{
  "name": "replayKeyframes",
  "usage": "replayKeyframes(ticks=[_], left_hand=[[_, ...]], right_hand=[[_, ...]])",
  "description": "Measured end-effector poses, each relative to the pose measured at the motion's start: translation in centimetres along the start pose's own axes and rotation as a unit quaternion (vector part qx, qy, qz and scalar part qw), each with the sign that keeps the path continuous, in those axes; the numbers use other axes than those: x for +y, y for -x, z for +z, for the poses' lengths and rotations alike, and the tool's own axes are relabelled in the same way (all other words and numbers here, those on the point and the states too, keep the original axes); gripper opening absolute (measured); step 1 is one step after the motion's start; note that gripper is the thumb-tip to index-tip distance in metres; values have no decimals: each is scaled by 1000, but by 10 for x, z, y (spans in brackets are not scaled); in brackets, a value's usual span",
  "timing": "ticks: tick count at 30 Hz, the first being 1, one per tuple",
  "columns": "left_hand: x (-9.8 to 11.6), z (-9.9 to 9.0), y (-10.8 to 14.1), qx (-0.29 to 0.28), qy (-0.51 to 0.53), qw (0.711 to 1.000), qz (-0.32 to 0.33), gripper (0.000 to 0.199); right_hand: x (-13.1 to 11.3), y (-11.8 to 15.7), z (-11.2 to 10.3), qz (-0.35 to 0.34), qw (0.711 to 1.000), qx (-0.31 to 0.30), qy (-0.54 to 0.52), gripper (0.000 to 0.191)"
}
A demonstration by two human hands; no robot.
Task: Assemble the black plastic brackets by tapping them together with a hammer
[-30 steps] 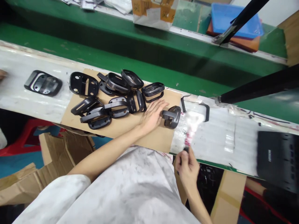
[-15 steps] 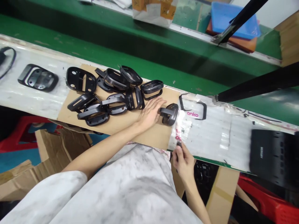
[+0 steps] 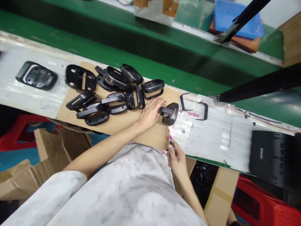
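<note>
The left hand (image 3: 150,113) lay open, palm down, on the flat brown cardboard sheet (image 3: 152,136), just beside the curved black plastic parts (image 3: 117,105). At the sheet's near right corner, the right hand (image 3: 176,158) clenched a short, dark, slim tool (image 3: 171,143) (mostly hidden by fingers), its long axis pointing away from the body, further left than before.

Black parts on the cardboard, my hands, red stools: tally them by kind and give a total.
Black parts on the cardboard: 10, some overlapping
Your hands: 2
Red stools, partly in view: 2
Total: 14
</note>
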State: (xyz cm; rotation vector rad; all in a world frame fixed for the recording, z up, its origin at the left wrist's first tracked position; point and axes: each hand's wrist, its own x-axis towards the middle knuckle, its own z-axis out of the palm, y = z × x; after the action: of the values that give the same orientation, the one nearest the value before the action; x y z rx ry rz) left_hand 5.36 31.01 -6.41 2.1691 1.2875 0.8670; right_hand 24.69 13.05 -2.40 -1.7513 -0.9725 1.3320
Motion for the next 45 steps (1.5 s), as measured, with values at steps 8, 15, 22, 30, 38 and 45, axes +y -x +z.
replayKeyframes(ticks=[8,15,22,30,38,45], left_hand=[[0,0,2,10,8,1000,-2,71],[10,4,-14,7,242,964,-111,43],[65,-16,-20,-9,442,876,-193,17],[87,-79,0,-72,389,912,-105,22],[68,-89,11,-28,331,941,-67,41],[35,-43,-3,94,142,985,25,41]], right_hand=[[-4,1,3,16,999,16,-32,50],[-22,-9,-3,-23,994,67,-88,48],[-62,-41,16,-201,975,85,-34,42],[-76,-53,26,-155,980,67,-106,45],[-97,-45,28,-140,972,26,-188,50],[-95,-38,25,-31,977,-32,-206,55]])
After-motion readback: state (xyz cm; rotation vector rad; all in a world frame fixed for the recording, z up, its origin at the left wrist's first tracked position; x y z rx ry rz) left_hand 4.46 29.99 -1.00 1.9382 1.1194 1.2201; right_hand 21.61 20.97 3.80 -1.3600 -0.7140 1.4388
